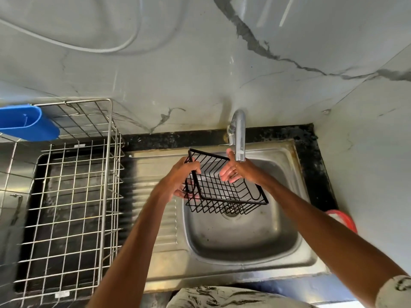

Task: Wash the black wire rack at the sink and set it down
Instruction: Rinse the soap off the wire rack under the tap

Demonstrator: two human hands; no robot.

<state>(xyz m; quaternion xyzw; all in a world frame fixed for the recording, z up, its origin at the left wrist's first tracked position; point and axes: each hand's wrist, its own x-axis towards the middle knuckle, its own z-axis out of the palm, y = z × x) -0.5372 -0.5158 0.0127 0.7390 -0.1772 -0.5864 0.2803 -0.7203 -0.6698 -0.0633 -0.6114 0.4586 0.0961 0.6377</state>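
Left hand [182, 177] clamped on the left rim of the black wire rack [224, 197], fingers curled round the frame wire; its lower fingertips are partly hidden behind the mesh. Right hand [232, 172] spread open, fingers straight and close together, laid inside the rack against its far wall and directly below the faucet [239, 138] spout; the palm glistens, but whether water is running cannot be made out. The hands are apart, at opposite ends of the rack's far side. The rack is held tilted above the sink [251, 245] basin, clear of the bottom, between the hands and reaching toward the viewer; the drain [231, 213] shows through its wires. Left: steel wire drainer [73, 196] and blue tub [29, 122] – both cut off by the frame; right: a red object [343, 220], largely hidden behind the forearm.
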